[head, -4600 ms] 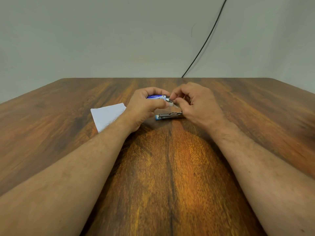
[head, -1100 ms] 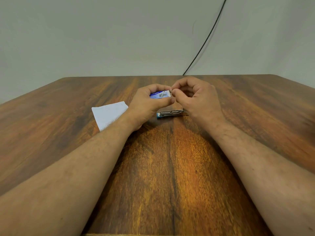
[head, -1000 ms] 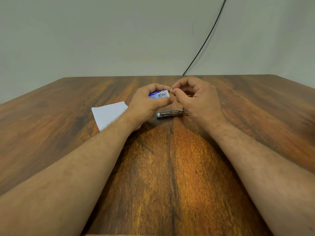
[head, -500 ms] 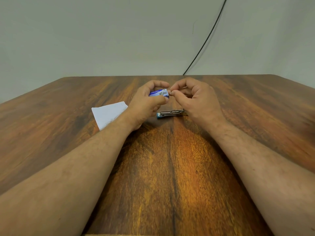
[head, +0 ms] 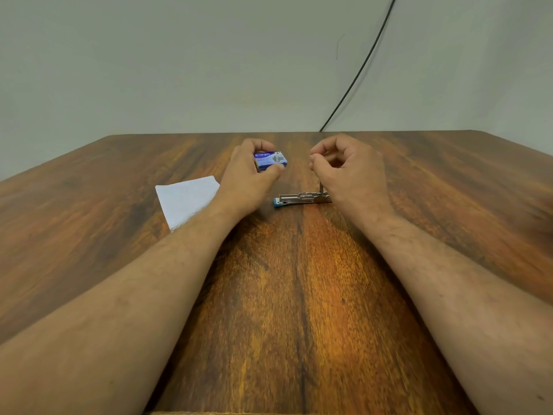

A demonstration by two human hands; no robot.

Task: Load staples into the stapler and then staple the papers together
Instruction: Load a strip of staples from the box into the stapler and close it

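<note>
Left hand [head: 248,175] has a firm grip on the small blue staple box [head: 270,160], fingers curled over the top and thumb under the near edge, the box lifted off the surface [head: 299,295] and angled toward the middle. Over on the other side, the right hand [head: 350,172] is up too, thumb and forefinger pressed together in a narrow pinch at their tips; whatever sits between them is too small to make out, so whether it holds staples cannot be told. Remaining fingers on that hand are curled loosely inward.

Down between the two wrists lies the stapler [head: 302,199], flat on the wood, its metal magazine showing along the top and a blue base peeking out at the left end. A thin metal part stands up at its right end, just beside the heel of the right hand. Neither hand touches the stapler.

Off to the left, white papers [head: 187,199] rest on the surface, partly tucked behind the left forearm, well apart from the stapler. Both hands hover apart from each other, a clear gap between box and pinch. Behind the far edge, a black cable [head: 359,70] runs up the pale wall.
</note>
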